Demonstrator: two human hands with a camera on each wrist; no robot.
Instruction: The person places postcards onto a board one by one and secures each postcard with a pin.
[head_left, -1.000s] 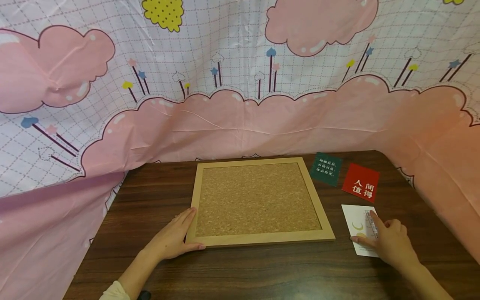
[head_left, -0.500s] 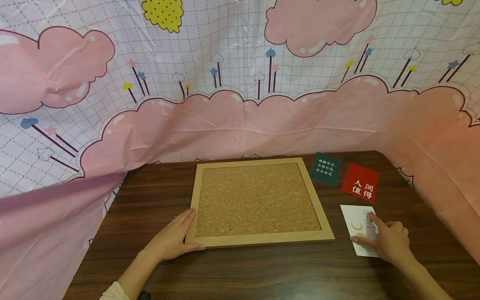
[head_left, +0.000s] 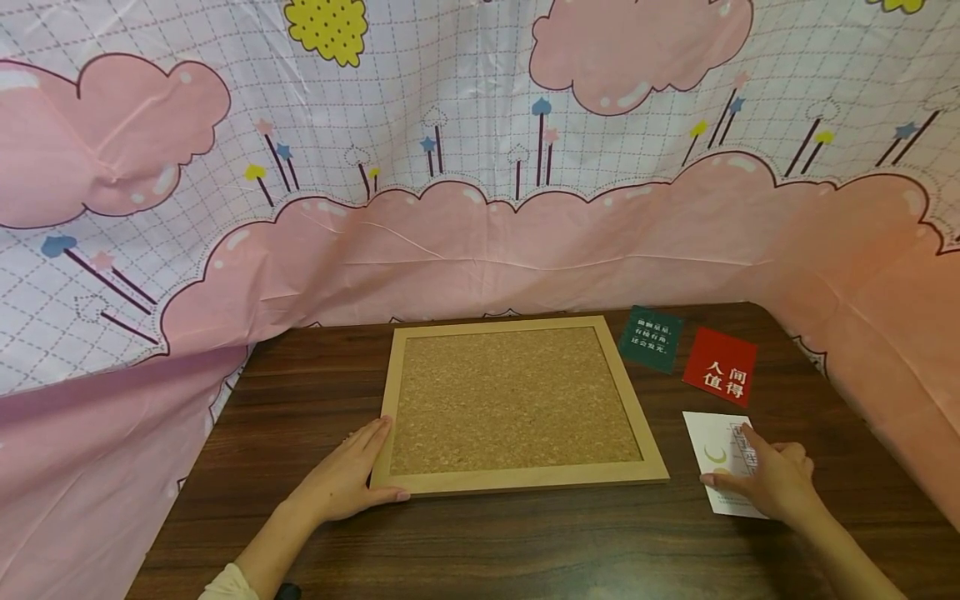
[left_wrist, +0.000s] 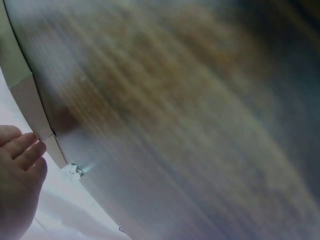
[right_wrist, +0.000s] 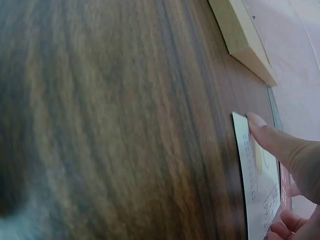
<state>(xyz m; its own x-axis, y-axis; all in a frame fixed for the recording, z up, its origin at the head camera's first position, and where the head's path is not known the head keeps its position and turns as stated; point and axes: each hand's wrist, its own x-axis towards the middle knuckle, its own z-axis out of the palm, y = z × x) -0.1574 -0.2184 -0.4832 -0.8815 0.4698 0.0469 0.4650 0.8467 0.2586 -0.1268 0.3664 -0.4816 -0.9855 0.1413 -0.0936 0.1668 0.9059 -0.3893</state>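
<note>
A cork board in a pale wooden frame point(head_left: 517, 400) lies on the table in the middle of the head view. My left hand point(head_left: 341, 479) rests at its front left corner, fingers along the left side and thumb at the front edge. To the right of the board, my right hand point(head_left: 776, 483) holds a white card point(head_left: 701, 433) printed with a moon and writing. The thumb point(right_wrist: 272, 140) lies at one edge of the card and the index finger reaches across its face; the other fingers curl by the far edge. Part of the card is hidden under the hand.
Behind the white card lie a red card point(head_left: 708, 354) and a dark green card point(head_left: 652, 337), both with white characters. The dark wooden table point(head_left: 480, 550) ends at a pink and white cloud-patterned cloth point(head_left: 480, 233) behind and at both sides.
My right hand has shifted very slightly, and the front end of the white card has swung a little to the right. The left hand and the cork board have stayed in place.
</note>
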